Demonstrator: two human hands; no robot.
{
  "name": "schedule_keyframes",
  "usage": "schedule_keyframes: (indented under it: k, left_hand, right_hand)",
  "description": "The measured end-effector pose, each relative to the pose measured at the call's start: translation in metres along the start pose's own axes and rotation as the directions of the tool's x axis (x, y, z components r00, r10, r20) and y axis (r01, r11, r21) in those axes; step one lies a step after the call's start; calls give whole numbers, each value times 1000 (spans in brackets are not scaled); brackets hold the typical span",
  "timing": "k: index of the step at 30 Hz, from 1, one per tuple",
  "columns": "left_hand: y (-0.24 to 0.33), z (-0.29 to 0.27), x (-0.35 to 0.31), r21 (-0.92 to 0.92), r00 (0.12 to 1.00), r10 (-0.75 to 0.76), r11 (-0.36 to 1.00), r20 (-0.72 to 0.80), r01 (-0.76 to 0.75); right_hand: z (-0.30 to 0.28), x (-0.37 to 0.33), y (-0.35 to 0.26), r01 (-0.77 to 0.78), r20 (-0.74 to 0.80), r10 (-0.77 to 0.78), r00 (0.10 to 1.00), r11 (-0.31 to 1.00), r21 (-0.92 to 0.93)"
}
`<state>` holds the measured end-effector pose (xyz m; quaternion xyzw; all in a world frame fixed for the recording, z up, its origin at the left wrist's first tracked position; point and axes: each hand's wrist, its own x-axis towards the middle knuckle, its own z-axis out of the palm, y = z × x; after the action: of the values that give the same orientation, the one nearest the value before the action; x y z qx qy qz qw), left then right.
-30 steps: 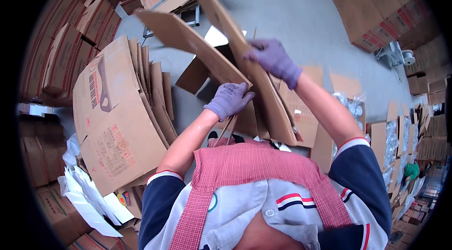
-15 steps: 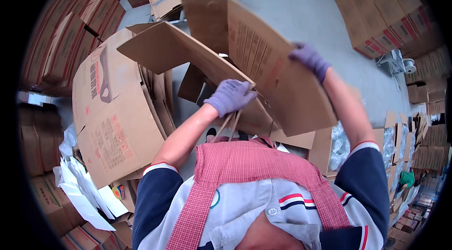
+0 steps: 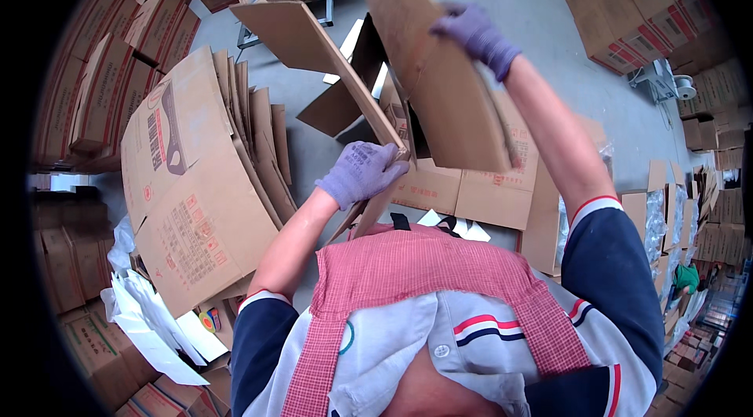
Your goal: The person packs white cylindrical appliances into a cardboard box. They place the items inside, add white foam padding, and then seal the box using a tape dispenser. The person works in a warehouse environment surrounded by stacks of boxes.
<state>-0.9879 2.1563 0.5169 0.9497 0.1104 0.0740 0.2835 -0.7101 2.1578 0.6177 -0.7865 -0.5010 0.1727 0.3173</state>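
In front of me a brown cardboard box point(image 3: 439, 95) is partly unfolded, its flaps sticking out at the top. My left hand point(image 3: 363, 174), in a purple knitted glove, is closed on the near edge of its left panel point(image 3: 314, 44). My right hand point(image 3: 480, 39), gloved the same way, grips the upper right edge of the wide right-hand panel. A dark gap shows between the two panels. To the left of my left hand leans a stack of flattened cartons point(image 3: 196, 205) with red print.
Stacked cartons stand at far left point(image 3: 118, 95) and far right point(image 3: 627, 9). White sheets point(image 3: 153, 323) and a tape roll point(image 3: 209, 320) lie at lower left. An open carton point(image 3: 494, 193) is beyond my apron, and cartons holding clear plastic bags point(image 3: 655, 221) line the right.
My right hand has moved up and left, swinging the right panel more upright and closer to the left panel. My left hand has shifted slightly left and nearer me, still gripping its edge.
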Motion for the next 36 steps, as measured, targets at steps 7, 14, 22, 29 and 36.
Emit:
schedule_keyframes:
  k: [7, 14, 22, 29, 36]
  left_hand:
    - [23, 8, 18, -8, 988, 40, 999, 150, -39]
    - [24, 6, 53, 1, 978, 4, 1000, 211, -5]
    - [-13, 18, 74, -594, 991, -117, 803, -68, 54]
    - [-114, 86, 45, -904, 432, -795, -398, 425, 156]
    - [-144, 64, 128, -768, 848, -522, -577, 88, -276]
  right_hand:
    - [91, -70, 13, 126, 318, -132, 939, 991, 42]
    - [94, -52, 4, 3, 418, -81, 905, 983, 184]
    - [108, 23, 20, 60, 336, 31, 941, 964, -259]
    - [39, -20, -51, 193, 344, -113, 932, 959, -207]
    - [-52, -96, -211, 413, 285, -319, 904, 823, -389]
